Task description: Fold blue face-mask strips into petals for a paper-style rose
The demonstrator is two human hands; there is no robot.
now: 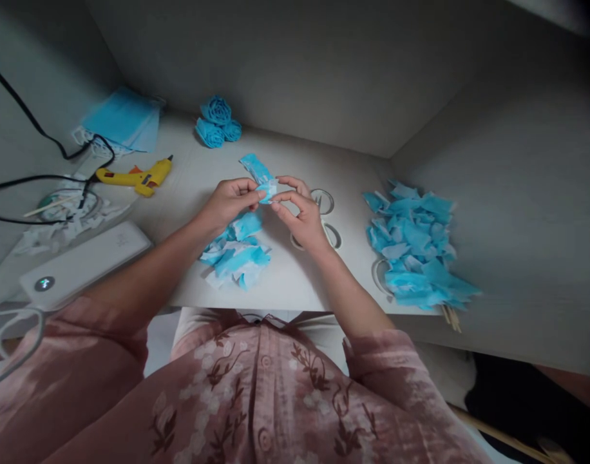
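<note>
Both my hands meet above the middle of the white desk (295, 283). My left hand (230, 201) and my right hand (301, 209) pinch the same folded strip of blue and white fabric (260, 175), which sticks up and away from the fingertips. Under my left wrist lies a small heap of blue and white fabric scraps (237, 254). A pair of scissors (324, 219) lies flat on the desk, partly hidden beneath my right hand.
A yellow glue gun (138, 178) with a black cord lies at the left. Three blue fabric roses (216, 121) sit by the back wall, folded blue masks (121, 119) in the left corner. A big pile of blue pieces (415, 245) covers the right side, a white power bank (82, 261) the near left.
</note>
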